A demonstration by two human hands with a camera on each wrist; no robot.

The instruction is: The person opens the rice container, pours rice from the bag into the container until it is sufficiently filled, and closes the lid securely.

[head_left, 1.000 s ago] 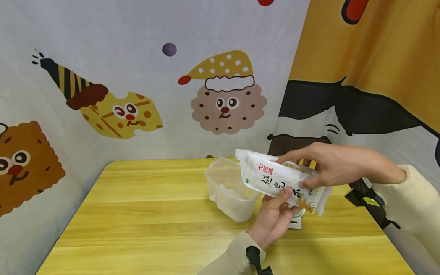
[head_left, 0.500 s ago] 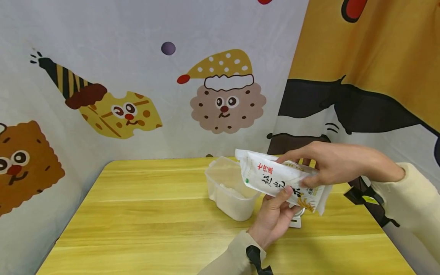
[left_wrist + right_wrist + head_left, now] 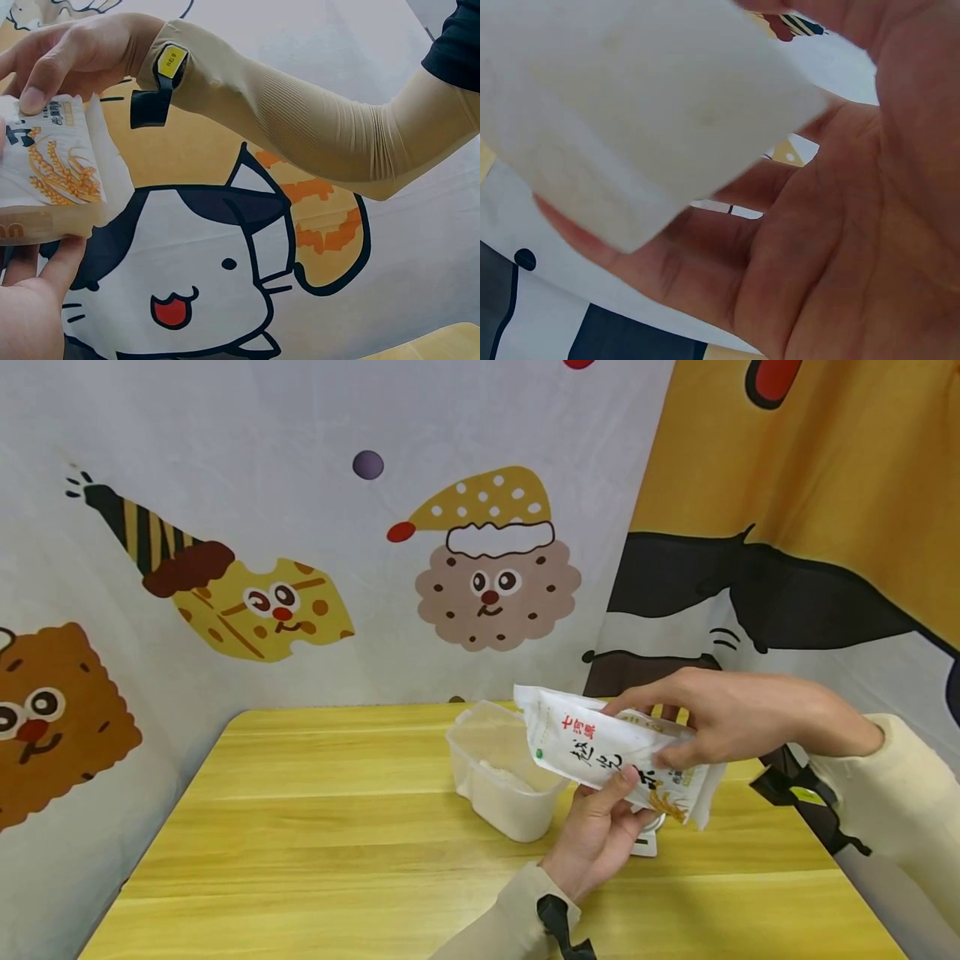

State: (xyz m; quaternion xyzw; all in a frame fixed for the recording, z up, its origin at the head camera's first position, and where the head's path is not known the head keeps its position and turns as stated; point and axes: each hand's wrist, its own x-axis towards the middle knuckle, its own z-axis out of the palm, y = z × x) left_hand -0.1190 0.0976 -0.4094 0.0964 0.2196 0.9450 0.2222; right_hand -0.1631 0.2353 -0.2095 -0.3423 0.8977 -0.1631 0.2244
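pinching a white bag [image 3: 611,745]: left hand [image 3: 592,842] near, right hand [image 3: 727,718] far. its print shows red and black, golden at right.

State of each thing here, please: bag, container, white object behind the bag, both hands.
Bag: held up, tilted.
Container: upright, unlidded, partly filled with white contents.
White object: mostly hidden, state unclear.
Left hand: holding the bag from below.
Right hand: gripping the bag from above.

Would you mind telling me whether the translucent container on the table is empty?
It is not empty: pale contents show in the lower part of the translucent container.
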